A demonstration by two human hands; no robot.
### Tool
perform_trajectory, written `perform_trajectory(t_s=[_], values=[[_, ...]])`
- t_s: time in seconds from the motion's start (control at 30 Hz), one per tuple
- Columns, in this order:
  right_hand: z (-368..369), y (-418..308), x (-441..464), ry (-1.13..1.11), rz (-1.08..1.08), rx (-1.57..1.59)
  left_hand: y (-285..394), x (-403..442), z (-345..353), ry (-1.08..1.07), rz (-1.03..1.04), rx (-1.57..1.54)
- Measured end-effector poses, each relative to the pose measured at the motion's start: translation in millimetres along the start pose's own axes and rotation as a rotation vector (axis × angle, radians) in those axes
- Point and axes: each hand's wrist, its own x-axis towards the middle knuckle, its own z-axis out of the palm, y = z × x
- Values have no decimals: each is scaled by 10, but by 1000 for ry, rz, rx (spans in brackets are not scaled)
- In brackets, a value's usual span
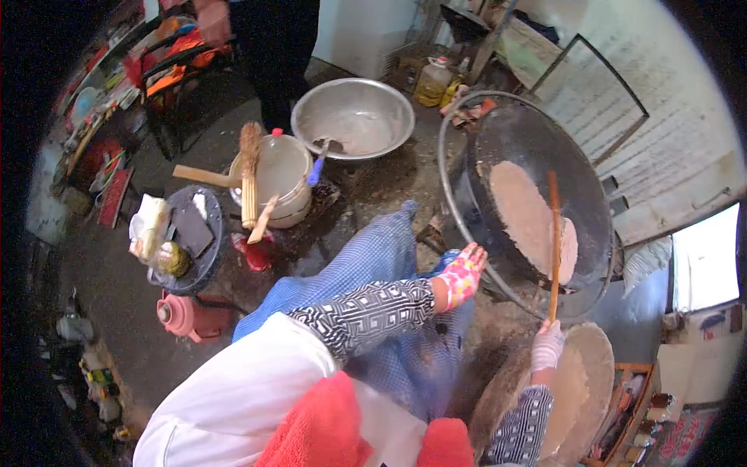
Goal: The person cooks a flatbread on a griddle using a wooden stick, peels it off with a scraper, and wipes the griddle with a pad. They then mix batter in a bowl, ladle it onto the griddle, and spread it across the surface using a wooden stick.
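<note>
My right hand (547, 347), in a pale glove, is closed around the lower end of a long thin wooden stick (555, 241). The stick lies across a pinkish-brown flat sheet (521, 214) in a large dark round pan (582, 144). One end of the sheet is lighter and looks folded beside the stick. Near the pan's metal rim, my left hand (461, 275), in a pink and white patterned glove, has its fingers stretched out and holds nothing. Below the pan, a wide basin (601, 350) of pale brown material stands by my right forearm.
A metal bowl (389, 103) and a bucket (294, 204) with a brush (249, 167) and wooden tools across it stand ahead. At left are a round stool (215, 247) holding items and a pink flask (191, 317). A person in dark clothes (272, 58) stands beyond the bucket.
</note>
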Motion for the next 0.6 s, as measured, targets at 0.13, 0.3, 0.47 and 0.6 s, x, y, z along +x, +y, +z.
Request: perform_trajectory(t_s=[0.13, 0.3, 0.47, 0.6], values=[[242, 206, -119, -48, -30, -47, -106, -4, -166, -23, 33, 12], [-7, 114, 107, -18, 80, 0, -241, -45, -156, 38, 73, -11], [34, 147, 149, -100, 142, -112, -346, 22, -232, -143, 36, 127], [-70, -1, 62, -44, 58, -75, -430, 52, -144, -150, 0, 140]])
